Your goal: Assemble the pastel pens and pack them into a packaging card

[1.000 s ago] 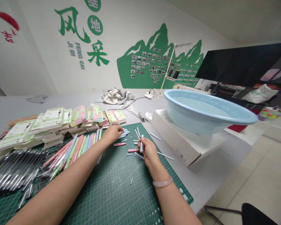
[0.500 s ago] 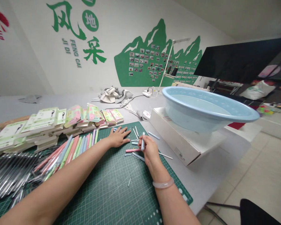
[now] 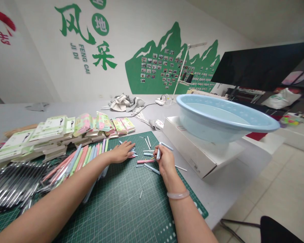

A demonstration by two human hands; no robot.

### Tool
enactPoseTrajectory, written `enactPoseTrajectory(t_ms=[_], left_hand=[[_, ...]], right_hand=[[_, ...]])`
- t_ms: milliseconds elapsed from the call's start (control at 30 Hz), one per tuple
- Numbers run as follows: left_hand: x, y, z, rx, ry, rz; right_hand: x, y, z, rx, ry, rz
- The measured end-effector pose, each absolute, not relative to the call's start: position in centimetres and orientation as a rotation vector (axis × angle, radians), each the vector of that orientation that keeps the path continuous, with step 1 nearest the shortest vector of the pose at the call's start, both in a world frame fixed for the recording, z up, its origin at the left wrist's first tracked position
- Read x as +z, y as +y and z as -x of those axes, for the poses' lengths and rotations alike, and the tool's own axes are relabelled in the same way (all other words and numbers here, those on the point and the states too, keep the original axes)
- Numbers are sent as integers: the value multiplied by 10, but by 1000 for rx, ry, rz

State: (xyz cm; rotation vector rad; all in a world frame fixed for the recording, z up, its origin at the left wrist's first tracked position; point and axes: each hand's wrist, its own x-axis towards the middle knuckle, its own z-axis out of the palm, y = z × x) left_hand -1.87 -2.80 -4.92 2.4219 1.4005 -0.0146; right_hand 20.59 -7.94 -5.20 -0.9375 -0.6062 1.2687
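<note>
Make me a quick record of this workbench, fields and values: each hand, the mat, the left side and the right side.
Left hand: palm down, fingers spread over small pen parts
Right hand: grip closed on a light-blue pen piece; bracelet on wrist
Mat: green, gridded
Left side: colored pens, dark pens, stacked boxes
Right side: blue basin on a white box

On my feed I see 1 blue basin [image 3: 207, 126] on 1 white box [image 3: 190, 148] by the right edge of the table [image 3: 218, 195]. Crumpled cloth [image 3: 123, 102] and 1 power strip [image 3: 159, 101] lie toward the table's far edge; beyond, 1 green mountain mural [image 3: 134, 76] and 1 black screen [image 3: 260, 65].
</note>
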Motion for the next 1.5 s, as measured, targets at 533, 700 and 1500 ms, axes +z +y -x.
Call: enactPoseTrajectory(t_ms=[533,700,1500], left_hand=[[-6,10,-21,240,1434,-2528],[0,3,-17,155,1341,-2538],[-18,-26,-11,530,1050,-1667]], right_hand=[[-49,-79,-208,1233,-609,973],[-45,-81,-209,1224,-631,973],[-49,-81,-204,1271,-688,942]])
